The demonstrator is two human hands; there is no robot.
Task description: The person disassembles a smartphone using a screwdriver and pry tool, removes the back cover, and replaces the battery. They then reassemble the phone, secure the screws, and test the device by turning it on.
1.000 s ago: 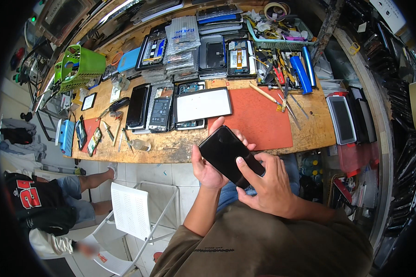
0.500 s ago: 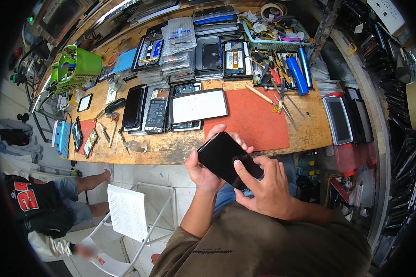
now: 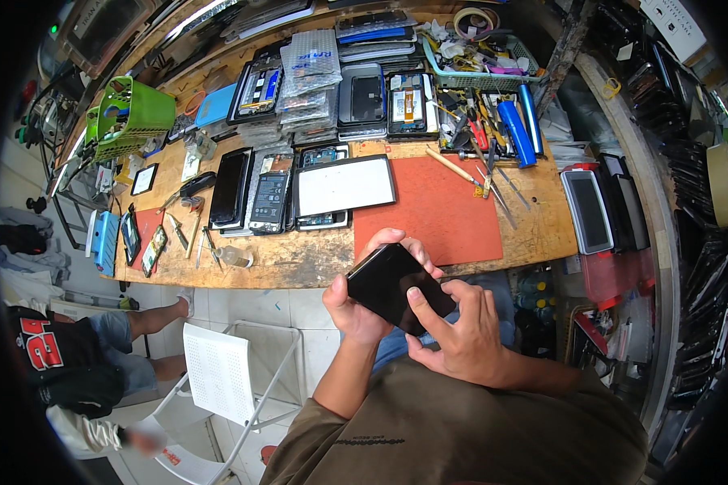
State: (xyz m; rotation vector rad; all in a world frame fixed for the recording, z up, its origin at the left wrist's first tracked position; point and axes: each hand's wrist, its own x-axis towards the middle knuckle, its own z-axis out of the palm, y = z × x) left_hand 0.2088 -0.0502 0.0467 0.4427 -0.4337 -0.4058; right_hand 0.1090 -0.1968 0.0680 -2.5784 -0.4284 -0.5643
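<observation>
A dark, glossy-screened smartphone [image 3: 400,287] lies tilted in my left hand [image 3: 357,311], above my lap and just in front of the bench edge. The left thumb presses along its near-left edge, while the other fingers wrap round the far side. My right hand [image 3: 469,331] is over the phone's right end, its index fingertip touching the screen. The right thumb hangs apart below the lower edge, and the remaining fingers are loosely bent at the right. The screen looks black, with faint reflections.
Beyond the phone lies a red mat [image 3: 429,210] on the wooden bench [image 3: 299,271]. Stacked devices [image 3: 360,93], hand tools [image 3: 481,133], a green basket [image 3: 133,121] and a small bottle [image 3: 234,257] crowd it. A white folding chair [image 3: 218,372] stands left, beside another person [image 3: 73,356].
The phone has tipped a little in my left hand, its screen looking narrower now. My right index fingertip stays on the screen. The whole view has shifted slightly.
</observation>
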